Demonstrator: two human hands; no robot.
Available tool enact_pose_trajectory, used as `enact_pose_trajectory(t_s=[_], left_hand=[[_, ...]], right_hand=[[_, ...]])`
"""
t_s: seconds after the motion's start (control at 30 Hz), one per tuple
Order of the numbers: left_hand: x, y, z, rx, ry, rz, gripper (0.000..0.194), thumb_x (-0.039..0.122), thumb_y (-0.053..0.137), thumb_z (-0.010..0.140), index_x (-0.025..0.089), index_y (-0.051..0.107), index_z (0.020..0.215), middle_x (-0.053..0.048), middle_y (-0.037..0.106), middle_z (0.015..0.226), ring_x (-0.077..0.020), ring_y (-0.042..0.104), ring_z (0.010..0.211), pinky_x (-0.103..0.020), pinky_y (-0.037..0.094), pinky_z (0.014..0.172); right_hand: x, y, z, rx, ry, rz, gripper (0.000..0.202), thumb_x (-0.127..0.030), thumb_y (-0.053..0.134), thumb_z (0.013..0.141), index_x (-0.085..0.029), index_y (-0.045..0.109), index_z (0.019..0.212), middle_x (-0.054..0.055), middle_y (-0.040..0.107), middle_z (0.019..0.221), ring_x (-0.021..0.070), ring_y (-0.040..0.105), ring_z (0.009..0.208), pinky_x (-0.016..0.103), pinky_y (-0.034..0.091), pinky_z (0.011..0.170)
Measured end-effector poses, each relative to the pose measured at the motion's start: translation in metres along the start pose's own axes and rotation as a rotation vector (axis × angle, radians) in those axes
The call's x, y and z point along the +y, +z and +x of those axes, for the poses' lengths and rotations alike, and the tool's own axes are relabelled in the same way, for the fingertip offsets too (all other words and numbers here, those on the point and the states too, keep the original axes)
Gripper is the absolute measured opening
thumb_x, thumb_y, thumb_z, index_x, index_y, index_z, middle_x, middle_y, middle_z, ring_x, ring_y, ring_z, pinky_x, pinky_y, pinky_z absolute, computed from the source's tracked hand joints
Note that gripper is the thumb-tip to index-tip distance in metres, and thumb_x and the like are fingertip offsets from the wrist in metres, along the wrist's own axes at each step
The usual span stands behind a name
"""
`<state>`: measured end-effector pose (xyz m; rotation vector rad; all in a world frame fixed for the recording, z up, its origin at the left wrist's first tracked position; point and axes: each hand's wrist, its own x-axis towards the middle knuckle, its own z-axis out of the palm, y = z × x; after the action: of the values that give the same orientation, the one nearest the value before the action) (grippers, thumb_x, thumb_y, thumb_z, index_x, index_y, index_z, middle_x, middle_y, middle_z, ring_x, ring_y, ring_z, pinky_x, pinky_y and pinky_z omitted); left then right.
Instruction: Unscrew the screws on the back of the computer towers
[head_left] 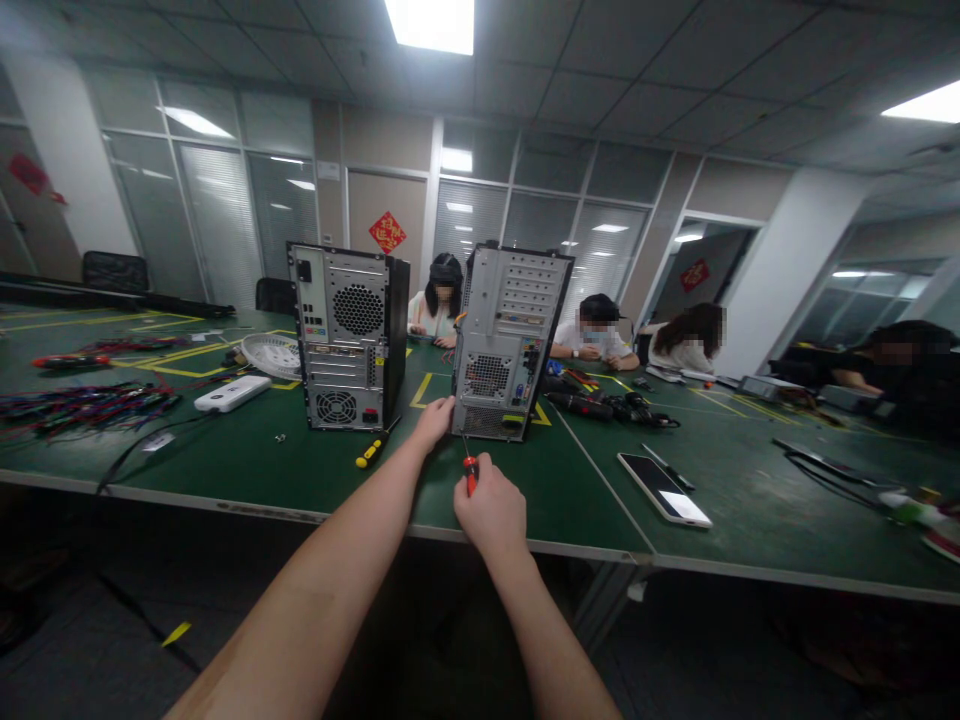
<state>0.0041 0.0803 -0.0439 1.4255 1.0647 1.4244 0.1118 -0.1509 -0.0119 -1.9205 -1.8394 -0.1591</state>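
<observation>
Two computer towers are stood upright, rear panels turned to the camera: a left tower (341, 335) and a right tower (495, 345), set apart. Two screwdrivers are counted near them. The red screwdriver (471, 476) is gripped in the right hand (491, 505), its shaft pointed at the right tower's lower rear edge (whether a screw is met there cannot be told). The left hand (435, 422) is placed at the same tower's lower left corner; whether it is closed on the casing cannot be told. The yellow-and-black screwdriver (369, 453) is laid just beside the left tower.

One phone (664, 488) is seen lying to the right, and one white box-shaped device (232, 394) to the left, near tangled wires (82, 408).

The worktop (247, 470) is green, marked with yellow lines and edged in a pale strip. Four other people (686, 340) are seated beyond. The room is backed by glazed partitions (217, 200) and lit by two bright ceiling panels (431, 25).
</observation>
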Motion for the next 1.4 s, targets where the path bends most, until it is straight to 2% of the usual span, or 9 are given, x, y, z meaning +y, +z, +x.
enact_pose_trajectory(t_s=[0.77,1.13,1.4], left_hand=[[0.0,-0.002,0.0,0.002,-0.003,-0.007,0.049,0.064,0.062,0.087,0.016,0.071,0.091,-0.011,0.073,0.087,-0.0236,0.068,0.086,-0.034,0.054,0.081],[-0.001,-0.001,0.001,0.009,0.01,0.014,0.05,0.065,0.061,0.088,0.016,0.072,0.092,-0.012,0.075,0.091,-0.0261,0.07,0.093,-0.037,0.054,0.086],[0.0,-0.001,0.001,0.007,0.008,0.025,0.051,0.064,0.059,0.089,0.015,0.073,0.093,-0.012,0.076,0.092,-0.0263,0.07,0.095,-0.037,0.054,0.087]], right_hand=[[-0.001,-0.001,-0.001,-0.009,-0.019,0.013,0.014,-0.028,0.046,0.103,-0.02,0.054,0.112,0.006,0.074,0.092,0.0196,0.071,0.078,0.028,0.032,0.062],[-0.003,-0.008,0.002,-0.087,0.065,0.036,0.021,-0.032,0.037,0.107,-0.02,0.054,0.112,0.008,0.076,0.092,0.0232,0.073,0.083,0.029,0.039,0.068],[-0.002,-0.009,0.002,-0.073,0.09,0.094,0.021,-0.034,0.037,0.107,-0.022,0.053,0.11,0.007,0.074,0.09,0.022,0.071,0.079,0.028,0.038,0.066]])
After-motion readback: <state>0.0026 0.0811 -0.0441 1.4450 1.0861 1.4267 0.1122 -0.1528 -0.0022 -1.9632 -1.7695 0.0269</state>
